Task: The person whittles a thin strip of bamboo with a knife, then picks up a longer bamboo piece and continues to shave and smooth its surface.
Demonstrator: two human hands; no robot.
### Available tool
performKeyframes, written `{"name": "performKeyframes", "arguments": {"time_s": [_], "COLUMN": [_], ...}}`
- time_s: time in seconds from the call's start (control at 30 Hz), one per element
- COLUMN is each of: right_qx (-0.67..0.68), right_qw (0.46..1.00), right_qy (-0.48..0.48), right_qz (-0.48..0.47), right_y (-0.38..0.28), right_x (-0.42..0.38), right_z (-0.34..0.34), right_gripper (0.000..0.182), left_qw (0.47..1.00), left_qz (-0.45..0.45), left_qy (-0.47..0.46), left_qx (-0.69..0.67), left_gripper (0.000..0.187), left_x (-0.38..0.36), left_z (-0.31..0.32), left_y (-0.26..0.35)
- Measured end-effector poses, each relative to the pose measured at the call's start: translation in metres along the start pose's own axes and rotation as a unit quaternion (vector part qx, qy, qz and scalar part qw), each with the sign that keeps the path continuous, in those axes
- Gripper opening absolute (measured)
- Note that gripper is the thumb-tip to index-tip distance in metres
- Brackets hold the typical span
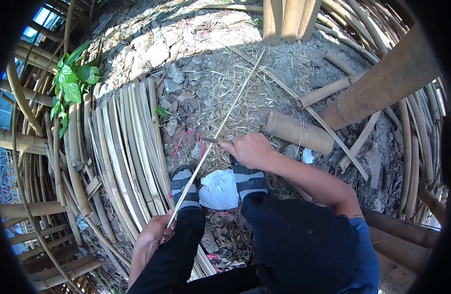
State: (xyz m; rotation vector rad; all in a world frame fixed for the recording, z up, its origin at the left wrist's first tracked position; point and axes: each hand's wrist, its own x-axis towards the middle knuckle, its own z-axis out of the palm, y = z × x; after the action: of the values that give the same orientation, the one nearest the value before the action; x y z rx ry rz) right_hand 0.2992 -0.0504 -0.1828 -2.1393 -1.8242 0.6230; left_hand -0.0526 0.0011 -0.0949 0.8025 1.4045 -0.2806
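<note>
A long, thin bamboo strip runs from near my left knee up and away over the ground. My left hand is closed around its near end, beside my leg. In my right hand is a knife, its dark blade lying across the strip in front of my feet. The fingers wrap the handle, so most of it is hidden. Below the strip, a white cloth or plastic bundle sits between my two sandalled feet.
A row of split bamboo strips lies at my left. Thick bamboo poles and a cut bamboo section are at my right. Shavings and stones cover the ground ahead. Pink string lies near my feet; a leafy plant grows far left.
</note>
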Motion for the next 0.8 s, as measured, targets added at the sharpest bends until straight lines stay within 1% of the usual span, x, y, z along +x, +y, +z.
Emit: {"name": "performKeyframes", "arguments": {"time_s": [0.03,0.1,0.13,0.2,0.23,0.27,0.33,0.37,0.4,0.47,0.53,0.6,0.63,0.7,0.73,0.8], "right_qx": [0.003,-0.006,-0.004,-0.037,-0.074,-0.076,-0.098,-0.068,-0.068,-0.085,-0.061,-0.012,-0.011,-0.012,-0.008,-0.020], "right_qw": [1.000,0.997,0.998,0.994,0.994,0.994,0.992,0.994,0.994,0.990,0.991,0.999,0.999,0.998,0.998,0.993], "right_qy": [-0.002,0.022,0.022,0.089,0.063,0.065,0.079,0.078,0.078,0.056,0.044,0.044,0.043,0.039,0.038,0.120], "right_qz": [0.001,-0.067,-0.065,-0.061,-0.046,-0.048,-0.023,0.035,0.032,0.096,0.112,-0.013,-0.015,-0.057,-0.056,-0.005], "right_y": [-0.010,-0.023,-0.014,0.011,0.016,0.018,0.024,0.039,0.048,0.058,0.032,0.003,-0.002,-0.009,-0.003,0.030], "right_x": [-0.009,-0.021,-0.016,0.003,0.005,0.008,0.010,0.020,0.025,0.028,0.018,0.000,-0.003,-0.007,-0.004,0.015], "right_z": [0.004,0.008,0.011,0.008,0.002,-0.001,0.005,0.007,0.000,-0.019,-0.015,0.004,0.008,0.018,0.019,0.011], "right_gripper": [0.066,0.065,0.065,0.061,0.064,0.064,0.065,0.066,0.066,0.066,0.067,0.067,0.067,0.062,0.062,0.062], "left_qw": [1.000,1.000,1.000,1.000,1.000,1.000,1.000,0.999,0.999,0.999,0.999,1.000,1.000,0.999,0.999,0.999], "left_qz": [-0.003,0.009,0.008,0.012,0.014,0.020,0.022,0.015,0.010,0.019,0.024,0.002,0.001,0.004,0.000,0.009], "left_qy": [0.001,-0.006,-0.006,0.003,0.003,0.001,-0.001,0.005,0.011,0.009,0.002,-0.024,-0.023,-0.049,-0.047,-0.031], "left_qx": [0.001,0.007,0.008,0.013,0.012,0.015,0.017,0.027,0.037,0.033,0.042,0.004,0.002,-0.009,-0.007,-0.005], "left_gripper": [0.049,0.049,0.049,0.050,0.050,0.050,0.050,0.050,0.050,0.050,0.050,0.050,0.050,0.050,0.050,0.050], "left_x": [-0.001,-0.003,-0.003,-0.002,-0.002,-0.001,-0.002,-0.003,-0.005,-0.002,0.000,0.002,0.002,0.001,0.000,0.000], "left_z": [0.000,0.001,0.001,0.001,0.001,0.001,0.003,0.005,0.006,0.004,0.000,-0.002,-0.002,-0.004,-0.005,-0.002], "left_y": [0.000,0.001,0.001,-0.001,0.000,0.001,0.001,0.002,0.002,-0.001,0.000,-0.001,-0.001,-0.002,-0.004,-0.003]}}
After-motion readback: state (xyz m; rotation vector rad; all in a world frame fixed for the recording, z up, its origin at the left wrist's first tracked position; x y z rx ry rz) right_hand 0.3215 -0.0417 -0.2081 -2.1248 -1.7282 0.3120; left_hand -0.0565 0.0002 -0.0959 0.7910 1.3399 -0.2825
